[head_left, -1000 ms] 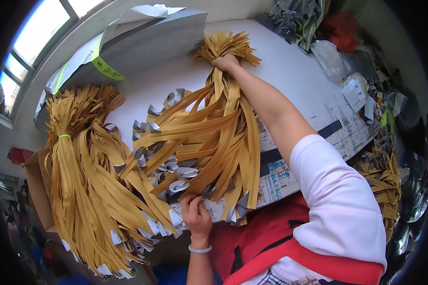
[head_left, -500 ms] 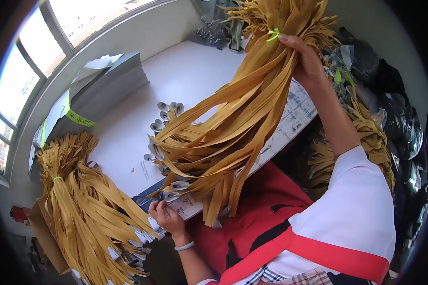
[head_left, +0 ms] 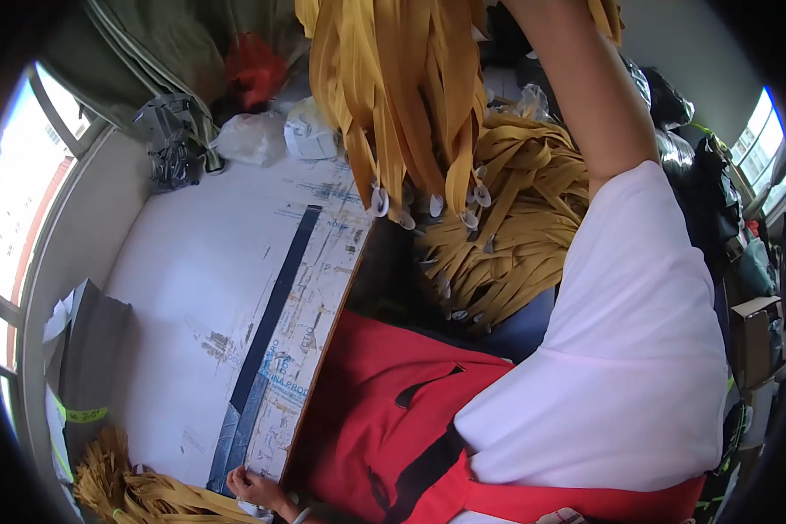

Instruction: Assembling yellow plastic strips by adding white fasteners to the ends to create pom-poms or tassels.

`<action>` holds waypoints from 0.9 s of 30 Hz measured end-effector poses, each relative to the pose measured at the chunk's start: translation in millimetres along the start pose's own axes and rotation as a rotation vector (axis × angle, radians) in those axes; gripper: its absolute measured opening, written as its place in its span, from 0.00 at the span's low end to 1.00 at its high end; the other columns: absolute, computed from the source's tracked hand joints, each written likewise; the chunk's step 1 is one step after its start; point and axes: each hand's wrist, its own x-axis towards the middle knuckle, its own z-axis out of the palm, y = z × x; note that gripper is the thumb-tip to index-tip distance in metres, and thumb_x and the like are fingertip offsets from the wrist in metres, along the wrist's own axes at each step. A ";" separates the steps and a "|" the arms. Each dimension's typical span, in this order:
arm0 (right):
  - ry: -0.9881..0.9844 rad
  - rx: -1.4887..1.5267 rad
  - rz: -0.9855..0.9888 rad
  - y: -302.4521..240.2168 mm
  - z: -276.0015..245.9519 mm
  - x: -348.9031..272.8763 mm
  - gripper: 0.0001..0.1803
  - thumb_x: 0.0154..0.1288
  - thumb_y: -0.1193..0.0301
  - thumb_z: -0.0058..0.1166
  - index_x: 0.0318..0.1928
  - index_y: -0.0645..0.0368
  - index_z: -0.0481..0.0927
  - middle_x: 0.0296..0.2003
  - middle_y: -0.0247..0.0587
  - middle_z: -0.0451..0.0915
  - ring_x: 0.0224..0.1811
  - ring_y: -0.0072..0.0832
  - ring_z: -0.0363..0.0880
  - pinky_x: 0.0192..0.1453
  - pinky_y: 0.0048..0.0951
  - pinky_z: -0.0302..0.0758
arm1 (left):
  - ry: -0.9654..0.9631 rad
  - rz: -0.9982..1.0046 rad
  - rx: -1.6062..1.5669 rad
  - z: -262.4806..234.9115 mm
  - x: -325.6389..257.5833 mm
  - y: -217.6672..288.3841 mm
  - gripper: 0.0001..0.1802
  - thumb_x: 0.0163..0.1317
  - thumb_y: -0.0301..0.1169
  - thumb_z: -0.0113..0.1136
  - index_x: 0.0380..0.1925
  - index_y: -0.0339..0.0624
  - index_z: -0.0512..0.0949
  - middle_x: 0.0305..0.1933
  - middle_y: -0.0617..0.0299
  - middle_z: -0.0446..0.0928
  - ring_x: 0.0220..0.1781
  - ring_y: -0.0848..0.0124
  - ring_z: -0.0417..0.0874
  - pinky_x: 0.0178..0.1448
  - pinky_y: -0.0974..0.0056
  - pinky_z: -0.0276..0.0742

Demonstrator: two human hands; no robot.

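A large bundle of mustard-yellow fabric straps [head_left: 402,96] hangs at the top of the view, its white-tipped ends dangling beyond the table's edge. My right arm reaches up beside it and leaves the picture at the top, so the right hand itself is hidden. Down at the near corner of the white table [head_left: 183,288], my left hand [head_left: 258,491] has its fingers curled in by the end of a dark blue tape strip [head_left: 271,323]. Whatever it may hold is not visible. Close to it, another tied bundle of yellow straps [head_left: 153,493] lies partly cut off.
A heap of yellow straps [head_left: 515,218] lies right of the table. Stacked grey sheets [head_left: 92,349] stand by the windows at left. White plastic bags [head_left: 253,138], a black bag [head_left: 173,140] and a red bag [head_left: 258,70] sit at the far end; dark bags line the right.
The view has turned rightward. The strap bundle has swung up and off the table, its ends now hanging free, and my right hand has passed out of the picture.
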 end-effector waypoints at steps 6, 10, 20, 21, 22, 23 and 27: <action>0.127 -0.262 -0.091 41.3 -90.4 41.7 0.23 0.54 0.65 0.70 0.49 0.62 0.82 0.49 0.44 0.82 0.52 0.37 0.77 0.55 0.38 0.73 | 0.012 0.056 0.246 -1.5 3.4 18.1 0.06 0.56 0.29 0.64 0.31 0.38 0.86 0.39 0.47 0.82 0.45 0.52 0.81 0.53 0.50 0.76; 0.294 -0.268 -0.068 60.9 -162.7 69.0 0.28 0.52 0.65 0.71 0.52 0.64 0.80 0.51 0.45 0.81 0.52 0.37 0.77 0.55 0.40 0.73 | 0.041 0.076 0.235 -4.7 3.0 28.4 0.06 0.57 0.28 0.62 0.27 0.38 0.84 0.34 0.48 0.81 0.40 0.51 0.80 0.49 0.48 0.75; 1.321 -0.233 0.079 82.6 -444.3 -118.3 0.35 0.57 0.66 0.72 0.63 0.60 0.71 0.57 0.45 0.75 0.55 0.38 0.78 0.53 0.40 0.80 | 0.054 0.131 0.265 -23.8 5.7 51.2 0.04 0.54 0.25 0.59 0.24 0.39 0.82 0.29 0.51 0.80 0.35 0.52 0.78 0.43 0.48 0.73; 1.381 -0.153 0.123 98.6 -458.4 -152.2 0.37 0.58 0.63 0.71 0.65 0.63 0.70 0.60 0.43 0.74 0.56 0.35 0.76 0.56 0.35 0.76 | 0.074 0.150 0.289 -26.8 5.8 46.9 0.04 0.54 0.25 0.59 0.24 0.39 0.82 0.30 0.51 0.80 0.35 0.51 0.78 0.44 0.48 0.73; 1.348 -0.191 0.046 82.6 -510.7 -191.8 0.36 0.59 0.65 0.70 0.65 0.62 0.70 0.62 0.43 0.73 0.57 0.35 0.76 0.56 0.34 0.76 | 0.075 0.174 0.242 -3.8 10.0 44.3 0.05 0.54 0.25 0.58 0.24 0.38 0.82 0.30 0.50 0.80 0.35 0.51 0.78 0.44 0.48 0.73; 1.473 -0.319 0.261 61.5 -547.4 -226.7 0.33 0.60 0.68 0.69 0.63 0.64 0.71 0.60 0.42 0.76 0.56 0.34 0.77 0.56 0.34 0.76 | 0.034 0.154 0.150 21.5 9.4 44.8 0.05 0.54 0.26 0.58 0.25 0.37 0.82 0.31 0.48 0.79 0.36 0.50 0.77 0.46 0.47 0.72; 1.479 -0.749 0.554 123.8 -539.0 -304.9 0.21 0.62 0.74 0.63 0.57 0.59 0.79 0.53 0.42 0.82 0.52 0.34 0.82 0.53 0.35 0.79 | 0.046 0.172 0.276 5.1 9.2 42.5 0.06 0.54 0.27 0.57 0.26 0.36 0.81 0.31 0.47 0.79 0.37 0.48 0.77 0.46 0.46 0.71</action>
